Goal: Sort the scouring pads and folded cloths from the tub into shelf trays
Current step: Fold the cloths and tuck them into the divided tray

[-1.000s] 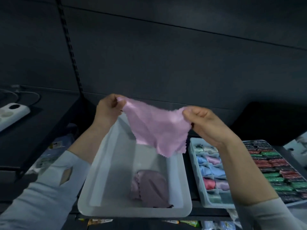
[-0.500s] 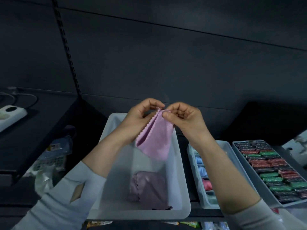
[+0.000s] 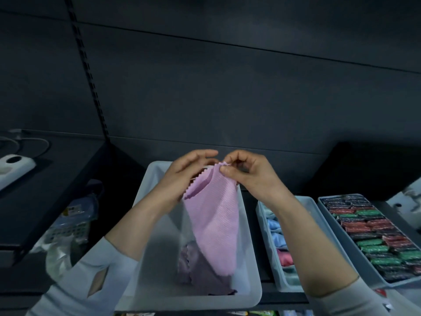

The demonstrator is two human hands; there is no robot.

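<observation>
So, biggest first: tub (image 3: 145,247) sits directly under both hands, prob. so the cloth drops back in if it slips. Just one crumpled mauve cloth (image 3: 200,272) left on its floor, below and nearer the person than the fingers, partly hidden by the hanging one. No pads visible in the tub.

Pad tray (image 3: 328,215), far right of the right fingers, well apart: packed w/ red, green and dark pads in rows. Looks about full.

Cloth tray (image 3: 316,210), between tub and pad tray, just below-right of the right fingers: folded blue, pink and pale cloths stacked in a line. Close by, so a short carry once folding's done.

Pink cloth (image 3: 214,215) is held up in the air over the tub, doubled over, hanging straight down from the fingers. Held high so gravity pulls the fold flat.

Left hand (image 3: 182,176): fingers mostly straight and relaxed, lying behind the zigzag edge; whether the thumb nips the cloth I can't tell. Seems to be lining up the edges.

Right hand (image 3: 248,176): fingers curled, thumb and forefinger pinching the top corners together at the cloth's highest point, carrying its weight.

Judgement: mid-fold, first fold made, likely another before it goes in the cloth tray. Task nearly done.
</observation>
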